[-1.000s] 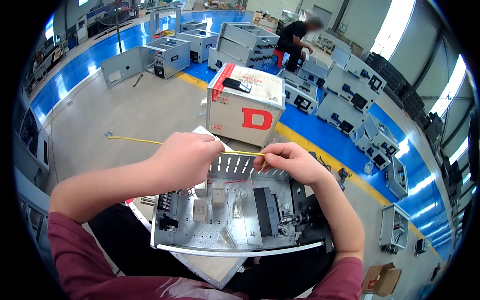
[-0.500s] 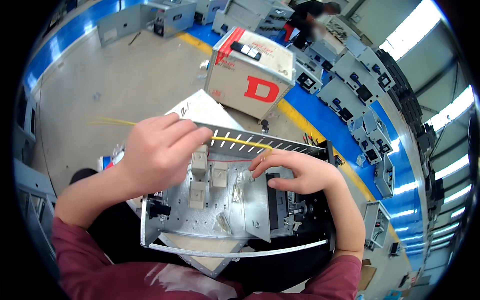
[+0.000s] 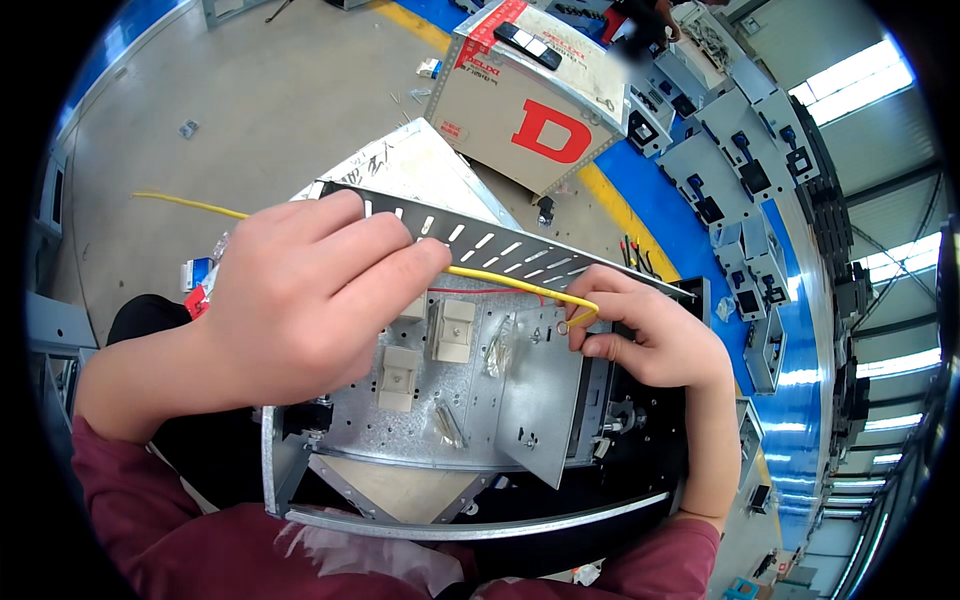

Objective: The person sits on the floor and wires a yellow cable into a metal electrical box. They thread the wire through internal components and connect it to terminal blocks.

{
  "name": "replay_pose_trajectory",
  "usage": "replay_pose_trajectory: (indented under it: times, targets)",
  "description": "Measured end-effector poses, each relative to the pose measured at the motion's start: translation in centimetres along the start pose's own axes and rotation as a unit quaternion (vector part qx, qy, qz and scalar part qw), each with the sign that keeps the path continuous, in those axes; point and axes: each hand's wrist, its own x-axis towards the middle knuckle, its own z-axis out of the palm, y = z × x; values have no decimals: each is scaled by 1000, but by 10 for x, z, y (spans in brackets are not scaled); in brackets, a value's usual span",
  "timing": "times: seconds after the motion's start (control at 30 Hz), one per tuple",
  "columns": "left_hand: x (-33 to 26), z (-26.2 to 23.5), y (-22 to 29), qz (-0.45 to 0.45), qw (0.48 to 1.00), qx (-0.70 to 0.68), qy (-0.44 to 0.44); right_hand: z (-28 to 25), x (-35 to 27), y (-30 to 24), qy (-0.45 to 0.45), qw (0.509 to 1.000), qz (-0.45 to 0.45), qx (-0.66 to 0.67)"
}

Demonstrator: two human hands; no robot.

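A yellow wire (image 3: 515,283) runs between my hands above an open metal enclosure (image 3: 480,528). My left hand (image 3: 310,280) is closed around it, and the loose tail sticks out to the left. At the right, the wire bends back and ends in a small ring terminal. The fingers of my right hand (image 3: 650,330) pinch the wire near that bend. Beneath lie cream blocks (image 3: 455,330) fixed to the perforated plate, and an upright metal divider (image 3: 543,400). Small clear bags of hardware (image 3: 447,425) rest on the plate. My left hand hides part of the enclosure.
Beyond the enclosure's slotted wall (image 3: 490,245) lies a white panel (image 3: 400,170). A large box with a red letter (image 3: 530,120) stands behind it, a black device (image 3: 527,45) on top. Several grey cabinets (image 3: 715,180) line the blue floor at right. Another person (image 3: 645,25) is far back.
The view has shifted closer to the enclosure. My right hand has closed its fingers near the wire's bent end, where the ring terminal now shows. My left hand keeps its grip.
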Motion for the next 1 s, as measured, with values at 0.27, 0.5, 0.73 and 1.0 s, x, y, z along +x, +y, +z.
replay_pose_trajectory:
  times: [0.27,0.5,0.73,1.0]
  targets:
    - [-2,1,-3,1,1000,-20,-9,1,-2,10,15,991,15,131]
    - [0,2,-3,-4,999,-33,-10,7,-5,10,31,993,73,89]
    - [5,0,0,-11,998,-50,-21,-3,-2,8,-42,985,142,94]
    - [8,0,0,-11,998,-54,-29,0,0,11,-42,986,129,95]
